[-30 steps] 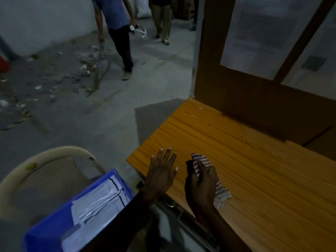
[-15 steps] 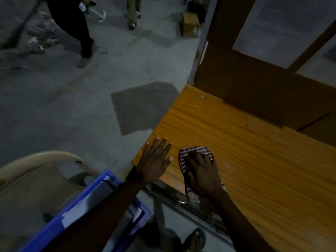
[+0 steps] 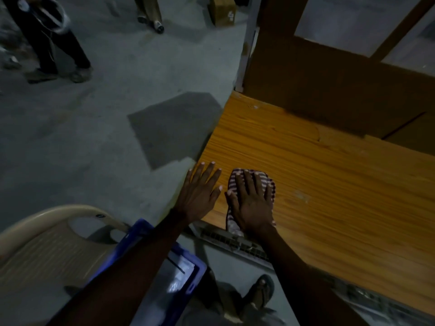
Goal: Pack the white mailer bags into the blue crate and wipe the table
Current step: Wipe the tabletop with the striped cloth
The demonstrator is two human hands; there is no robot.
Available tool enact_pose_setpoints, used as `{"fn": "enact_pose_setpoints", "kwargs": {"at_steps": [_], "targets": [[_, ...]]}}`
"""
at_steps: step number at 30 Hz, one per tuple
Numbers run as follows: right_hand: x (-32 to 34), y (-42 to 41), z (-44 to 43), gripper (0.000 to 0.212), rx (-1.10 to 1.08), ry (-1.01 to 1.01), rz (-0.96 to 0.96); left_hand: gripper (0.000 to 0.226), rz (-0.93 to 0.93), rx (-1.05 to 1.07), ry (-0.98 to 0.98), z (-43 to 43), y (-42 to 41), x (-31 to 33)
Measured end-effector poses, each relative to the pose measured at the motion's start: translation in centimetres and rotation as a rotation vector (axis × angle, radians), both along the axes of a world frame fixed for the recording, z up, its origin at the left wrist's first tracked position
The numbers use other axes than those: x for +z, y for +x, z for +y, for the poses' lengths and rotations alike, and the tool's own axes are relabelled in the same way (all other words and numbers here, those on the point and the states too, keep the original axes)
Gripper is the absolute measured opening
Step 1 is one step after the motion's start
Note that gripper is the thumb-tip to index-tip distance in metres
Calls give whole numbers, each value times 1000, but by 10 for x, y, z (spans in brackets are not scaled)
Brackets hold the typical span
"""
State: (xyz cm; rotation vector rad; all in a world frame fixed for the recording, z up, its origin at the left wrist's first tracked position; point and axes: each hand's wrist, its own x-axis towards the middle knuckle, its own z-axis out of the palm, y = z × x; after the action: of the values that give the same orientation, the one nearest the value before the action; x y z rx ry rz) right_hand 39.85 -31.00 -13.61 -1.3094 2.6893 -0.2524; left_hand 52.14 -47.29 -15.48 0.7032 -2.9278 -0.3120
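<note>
My right hand (image 3: 250, 200) lies flat with spread fingers on a striped cloth (image 3: 270, 184), pressing it onto the near left corner of the orange wooden table (image 3: 329, 184). Beside it, my left hand (image 3: 200, 191) rests flat and open at the table's left edge, holding nothing. Below left, the blue crate (image 3: 197, 276) sits on a beige plastic chair (image 3: 47, 243), and my left forearm hides most of it. White mailer bags (image 3: 179, 276) show inside the crate.
A brown wooden panel (image 3: 329, 90) with papers on it rises behind the table. On the grey floor at upper left, a person's legs (image 3: 54, 43) stand; another person's feet and a cardboard box (image 3: 222, 9) are at the top. My sandalled foot (image 3: 259, 292) is under the table edge.
My right hand went from gripping the bunched cloth to pressing it flat, and slid it farther onto the table. The view tilted downward. My left hand stayed flat at the edge.
</note>
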Motion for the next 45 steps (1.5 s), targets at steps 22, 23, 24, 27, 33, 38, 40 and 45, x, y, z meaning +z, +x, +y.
{"fn": "enact_pose_setpoints", "kwargs": {"at_steps": [22,23,24,27,33,38,40,45], "targets": [[-2,-2,-32,69,-146,-5,32,58,227,-15,-145,-6,-15,-7],[-3,-11,-37,70,-150,-4,43,58,242,-15,-146,-6,-16,-7],[-2,-23,-42,70,-156,3,41,59,236,-17,-134,-6,-18,-7],[0,-54,-45,71,-195,16,11,61,166,-10,-95,-8,-22,-3],[9,-2,11,70,-207,41,-7,63,144,-11,-74,-8,-26,-2],[4,-56,-22,70,-184,61,34,65,98,-10,-88,-12,-34,-3],[2,-86,-15,70,-247,50,15,66,133,-18,-101,-13,-37,-5],[4,-32,30,70,-304,73,48,68,197,-17,-117,-14,-52,-8]]}}
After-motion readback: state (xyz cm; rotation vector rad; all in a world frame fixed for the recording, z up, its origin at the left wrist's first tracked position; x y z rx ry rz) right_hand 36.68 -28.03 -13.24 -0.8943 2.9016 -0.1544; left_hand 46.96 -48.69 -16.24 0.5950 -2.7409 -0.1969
